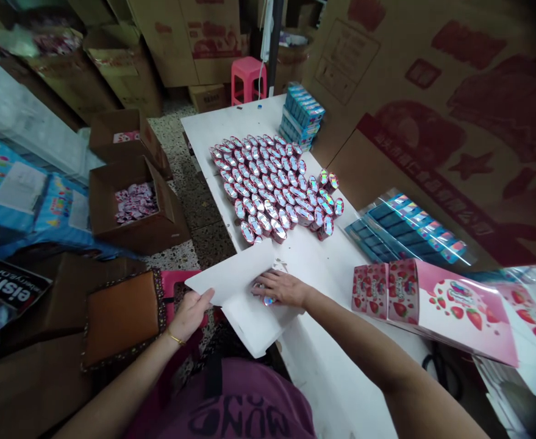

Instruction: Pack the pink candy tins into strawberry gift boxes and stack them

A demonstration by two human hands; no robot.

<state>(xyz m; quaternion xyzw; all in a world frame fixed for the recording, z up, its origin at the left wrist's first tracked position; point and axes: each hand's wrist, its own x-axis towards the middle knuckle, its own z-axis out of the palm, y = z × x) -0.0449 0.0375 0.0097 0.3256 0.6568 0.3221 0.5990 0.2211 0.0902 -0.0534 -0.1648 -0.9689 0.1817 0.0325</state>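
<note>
In the head view, my left hand [194,312] pinches the left edge of a white card carton [235,272], which lies unfolded at the table's near edge. My right hand [281,288] rests over the carton's inside, its fingers curled on small shiny-lidded cups [268,300], partly hidden beneath them. Just beyond the carton, many small cups with silvery lids and red rims [268,183] stand packed together on the white table [307,256].
Pink strawberry-print cartons [460,308] lie to the right, with blue packs in clear film [414,228] behind them. Stacked blue packs [300,116] stand at the far end. Open cardboard boxes [135,207] and a brown-topped seat [121,317] are on the left; a pink stool [248,80] stands beyond.
</note>
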